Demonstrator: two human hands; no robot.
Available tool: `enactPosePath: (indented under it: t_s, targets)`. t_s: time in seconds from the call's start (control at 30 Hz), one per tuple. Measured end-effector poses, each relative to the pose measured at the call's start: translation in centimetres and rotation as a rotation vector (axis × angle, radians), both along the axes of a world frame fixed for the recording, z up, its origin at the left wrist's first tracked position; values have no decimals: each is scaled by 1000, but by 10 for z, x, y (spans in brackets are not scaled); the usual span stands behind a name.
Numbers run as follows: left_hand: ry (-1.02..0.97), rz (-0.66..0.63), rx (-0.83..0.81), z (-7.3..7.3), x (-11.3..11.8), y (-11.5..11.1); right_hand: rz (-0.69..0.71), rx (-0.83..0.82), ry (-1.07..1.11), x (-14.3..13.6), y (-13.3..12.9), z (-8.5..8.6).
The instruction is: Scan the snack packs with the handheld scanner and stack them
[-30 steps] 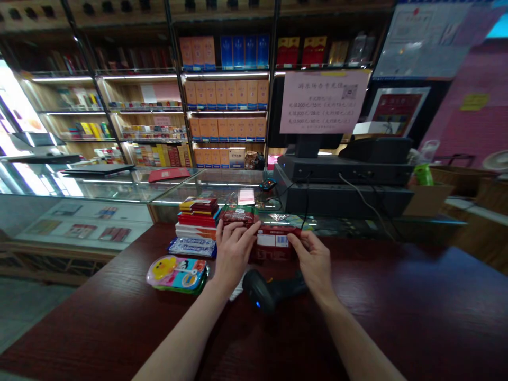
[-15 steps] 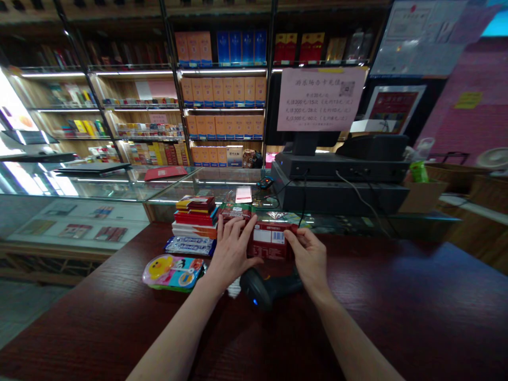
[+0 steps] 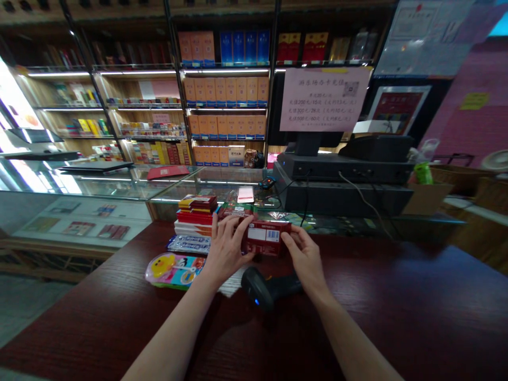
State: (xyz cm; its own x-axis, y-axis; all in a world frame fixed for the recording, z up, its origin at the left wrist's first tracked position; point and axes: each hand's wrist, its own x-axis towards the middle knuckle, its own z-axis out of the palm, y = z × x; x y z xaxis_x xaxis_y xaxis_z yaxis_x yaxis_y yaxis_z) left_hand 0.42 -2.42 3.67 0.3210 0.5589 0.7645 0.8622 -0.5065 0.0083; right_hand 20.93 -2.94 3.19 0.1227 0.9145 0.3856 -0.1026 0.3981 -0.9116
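A dark red box (image 3: 265, 241) with a white label and barcode faces me above the dark wooden counter. My right hand (image 3: 305, 256) is closed on its right end, thumb in front and fingers behind. Around the left end, my left hand (image 3: 228, 241) has thumb low and index finger high; its other fingers are spread. Just behind those fingertips lies a green and red packet (image 3: 238, 210), partly covered. Below the box rests a black barcode scanner (image 3: 265, 290) with a blue light. A white paper piece (image 3: 231, 286) shows beside my left wrist.
Left of my hands are a stack of red, yellow and white packs (image 3: 195, 216), blue-silver wrappers (image 3: 188, 244) and a duck-decorated toy pack (image 3: 174, 269). Behind stand a glass display counter (image 3: 210, 175), a cash register (image 3: 341, 182) with cables and a paper sign (image 3: 323, 99).
Both hands and the dark red box have shifted slightly left together. My left thumb has drawn in toward the box's lower left corner. More of the white paper shows; the scanner stays on the counter.
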Motion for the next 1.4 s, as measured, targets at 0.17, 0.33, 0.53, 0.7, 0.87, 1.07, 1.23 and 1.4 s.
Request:
enactPosePath:
  t_s: [0.17,0.33,0.53,0.7,0.87,1.07,1.23,1.4]
  targets:
    - [-5,39,55,-4,-14,3,5,10,-72,3,3,-6]
    - [-35,111,110,-4,-31,6,141,-22,-422,28,1,-9]
    - [-88,147,163,-3,-45,8,457,-144,-791,60,-11,-8]
    - [-64,148,165,-6,-47,10,502,-126,-1016,58,-18,-11]
    - [-67,173,142,-8,-49,12,461,-14,-1072,45,-18,-22]
    - [-76,203,143,-9,-52,13,442,59,-1081,37,-18,-24]
    - [-90,209,146,-10,-52,14,396,78,-1071,40,-18,-14]
    - [-101,231,147,-9,-53,13,287,74,-933,51,-17,2]
